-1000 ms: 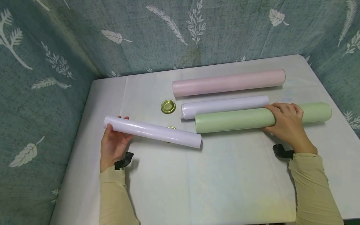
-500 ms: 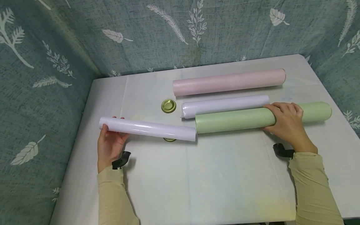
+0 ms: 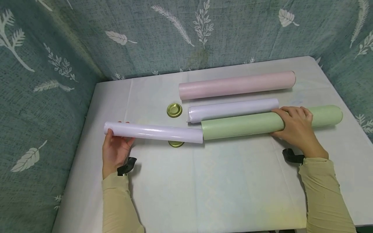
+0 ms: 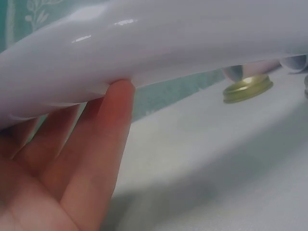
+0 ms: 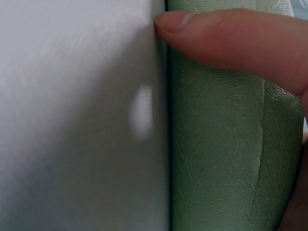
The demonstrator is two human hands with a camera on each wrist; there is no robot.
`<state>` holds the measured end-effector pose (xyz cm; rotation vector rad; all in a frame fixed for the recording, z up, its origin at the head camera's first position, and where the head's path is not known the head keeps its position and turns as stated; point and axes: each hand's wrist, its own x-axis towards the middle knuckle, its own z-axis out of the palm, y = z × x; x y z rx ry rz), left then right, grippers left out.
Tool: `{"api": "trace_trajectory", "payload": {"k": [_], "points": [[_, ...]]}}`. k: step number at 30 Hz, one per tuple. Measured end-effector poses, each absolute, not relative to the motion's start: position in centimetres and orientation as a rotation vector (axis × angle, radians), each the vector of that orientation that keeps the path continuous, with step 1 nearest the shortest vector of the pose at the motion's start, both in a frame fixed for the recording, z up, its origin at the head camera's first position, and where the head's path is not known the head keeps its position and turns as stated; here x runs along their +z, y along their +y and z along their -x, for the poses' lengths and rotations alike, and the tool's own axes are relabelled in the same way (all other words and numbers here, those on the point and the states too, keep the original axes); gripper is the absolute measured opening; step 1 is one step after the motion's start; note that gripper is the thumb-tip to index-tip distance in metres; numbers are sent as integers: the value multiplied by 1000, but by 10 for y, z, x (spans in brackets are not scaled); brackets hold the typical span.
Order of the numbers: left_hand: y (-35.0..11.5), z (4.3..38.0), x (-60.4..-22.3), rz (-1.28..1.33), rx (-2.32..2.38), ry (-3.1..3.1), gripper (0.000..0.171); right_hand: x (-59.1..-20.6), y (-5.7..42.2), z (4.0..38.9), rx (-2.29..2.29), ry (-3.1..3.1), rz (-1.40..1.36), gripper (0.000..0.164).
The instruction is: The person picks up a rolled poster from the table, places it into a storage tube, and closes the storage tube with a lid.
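One glossy white roll (image 3: 154, 132) is in our left hand (image 3: 115, 152), which grips it close to its left end, fingertips showing past the far edge. We hold it raised over the white table (image 3: 233, 184), its right end just beside the left end of a green roll (image 3: 239, 125); whether the two touch, we cannot tell. Our right hand (image 3: 298, 127) grips the green roll right of its middle, thumb against the near side, while that roll lies on the table. Just beyond it we see a second white roll (image 3: 233, 109), and farther still a pink roll (image 3: 237, 84), both nearly parallel to it. Left of these is a far gold lid (image 3: 174, 110); a near gold lid (image 3: 176, 144) is partly hidden by the glossy white roll in the head view. A leaf-patterned curtain (image 3: 239, 38) hangs at the table's far side and on the left and right.
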<state>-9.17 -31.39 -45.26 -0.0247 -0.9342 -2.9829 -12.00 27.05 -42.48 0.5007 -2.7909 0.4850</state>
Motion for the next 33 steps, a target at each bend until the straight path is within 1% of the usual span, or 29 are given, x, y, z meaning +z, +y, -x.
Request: {"api": "trace_trajectory", "payload": {"k": [21,33], "points": [[-313,91,-456,-32,-2965,-838,40,-423,260,120,470,-2816,-480,80],[-311,91,-455,12,-3017,-834,36,-423,257,119,441,-2861,-463,87]]}}
